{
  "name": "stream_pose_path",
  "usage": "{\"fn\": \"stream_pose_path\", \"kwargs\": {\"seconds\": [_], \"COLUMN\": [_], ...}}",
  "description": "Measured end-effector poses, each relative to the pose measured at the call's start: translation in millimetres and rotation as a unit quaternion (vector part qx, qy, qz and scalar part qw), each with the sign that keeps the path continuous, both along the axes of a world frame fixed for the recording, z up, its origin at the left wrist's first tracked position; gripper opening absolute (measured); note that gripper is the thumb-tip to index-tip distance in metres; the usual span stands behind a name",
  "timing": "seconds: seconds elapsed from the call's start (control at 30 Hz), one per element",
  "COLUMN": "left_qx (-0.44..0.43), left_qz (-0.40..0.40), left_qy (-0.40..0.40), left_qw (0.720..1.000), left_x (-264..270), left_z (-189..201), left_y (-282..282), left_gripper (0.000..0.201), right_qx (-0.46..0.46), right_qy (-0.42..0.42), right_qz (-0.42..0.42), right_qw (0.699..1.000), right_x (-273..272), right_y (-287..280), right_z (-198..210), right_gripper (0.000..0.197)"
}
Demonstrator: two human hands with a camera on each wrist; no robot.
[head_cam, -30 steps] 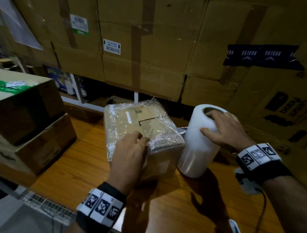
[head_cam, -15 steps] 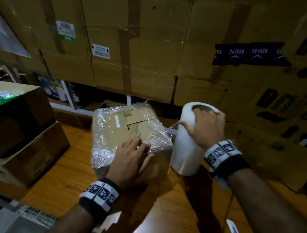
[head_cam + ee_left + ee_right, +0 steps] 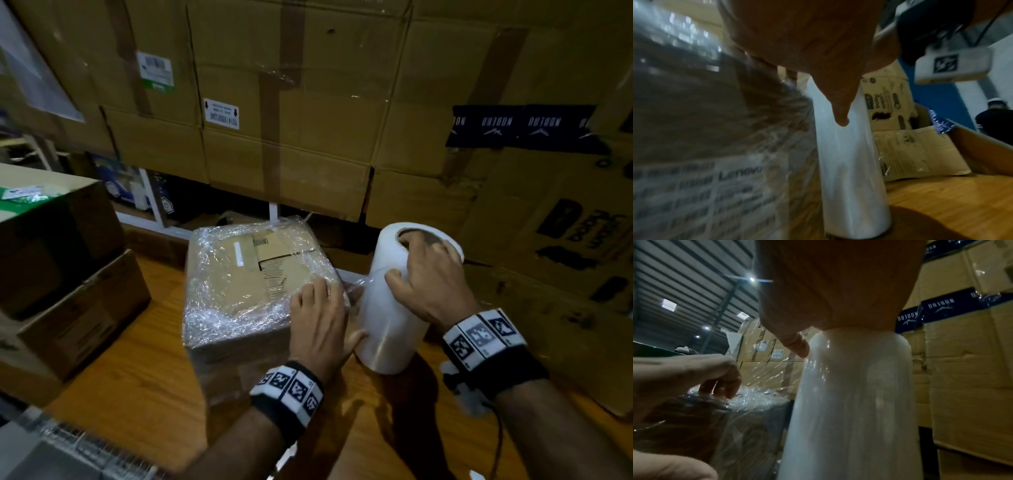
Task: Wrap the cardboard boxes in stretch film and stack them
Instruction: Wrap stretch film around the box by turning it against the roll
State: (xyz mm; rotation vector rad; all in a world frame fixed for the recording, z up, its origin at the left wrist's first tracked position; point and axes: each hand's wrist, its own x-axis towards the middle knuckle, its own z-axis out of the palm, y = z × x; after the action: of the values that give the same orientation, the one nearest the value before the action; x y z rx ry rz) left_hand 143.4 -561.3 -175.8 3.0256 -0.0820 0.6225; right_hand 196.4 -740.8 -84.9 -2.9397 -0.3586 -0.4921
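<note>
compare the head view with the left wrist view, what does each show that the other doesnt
Only the head view shows the wrapped box's top, the right hand gripping the top of the stretch film roll, and the two stacked boxes at left. Only the left wrist view shows the Lenovo label on the box's side and the roll's foot on the table. Both show box, roll and left hand.

left wrist band (image 3: 287, 386): black, white squares with black codes
right wrist band (image 3: 485, 337): same, white camera unit, black cable
forearms: bare
</note>
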Motion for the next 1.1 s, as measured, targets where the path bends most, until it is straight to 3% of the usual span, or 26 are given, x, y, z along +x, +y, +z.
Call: {"fn": "stream_pose_path", "kwargs": {"seconds": [0.17, 0.33, 0.47, 0.57, 0.63, 0.73, 0.9, 1.03, 1.1], "left_qx": [0.011, -0.01, -0.055, -0.086, -0.097, -0.088, -0.117, -0.136, -0.118], "left_qz": [0.01, -0.12, -0.075, -0.017, -0.009, -0.041, -0.145, -0.161, -0.164], "left_qy": [0.025, -0.051, -0.095, -0.082, -0.084, -0.077, -0.03, -0.021, -0.02], "left_qw": [1.0, 0.991, 0.991, 0.993, 0.992, 0.992, 0.982, 0.977, 0.979], "left_x": [11.7, -15.3, -29.6, -29.9, -29.8, -34.0, -40.0, -38.0, -39.8], "left_z": [7.8, -8.0, -21.3, -30.2, -31.2, -25.6, -25.0, -21.2, -22.0], "left_y": [3.5, 32.1, 37.2, 33.0, 31.2, 36.8, 85.5, 97.2, 97.7], "left_gripper": [0.062, 0.054, 0.059, 0.065, 0.06, 0.055, 0.053, 0.068, 0.062], "right_qx": [-0.037, -0.071, -0.015, 0.052, 0.038, -0.041, -0.094, -0.082, -0.108], "right_qy": [-0.003, -0.029, 0.019, 0.087, 0.076, 0.015, -0.042, -0.034, -0.041], "right_qz": [0.014, -0.082, 0.019, 0.104, 0.121, 0.099, -0.013, 0.032, 0.03], "right_qw": [0.999, 0.994, 1.0, 0.989, 0.989, 0.994, 0.995, 0.996, 0.993], "right_x": [-8.2, -8.2, -7.8, -9.2, -6.8, -0.7, 7.0, 8.1, 9.8], "right_y": [-10.1, 1.1, -18.8, -45.4, -51.4, -48.7, -14.0, -16.6, -24.9], "right_z": [3.8, 2.1, 1.0, 5.7, 5.2, -5.0, -10.1, -12.2, -12.3], "right_gripper": [0.055, 0.08, 0.101, 0.093, 0.079, 0.069, 0.073, 0.079, 0.076]}}
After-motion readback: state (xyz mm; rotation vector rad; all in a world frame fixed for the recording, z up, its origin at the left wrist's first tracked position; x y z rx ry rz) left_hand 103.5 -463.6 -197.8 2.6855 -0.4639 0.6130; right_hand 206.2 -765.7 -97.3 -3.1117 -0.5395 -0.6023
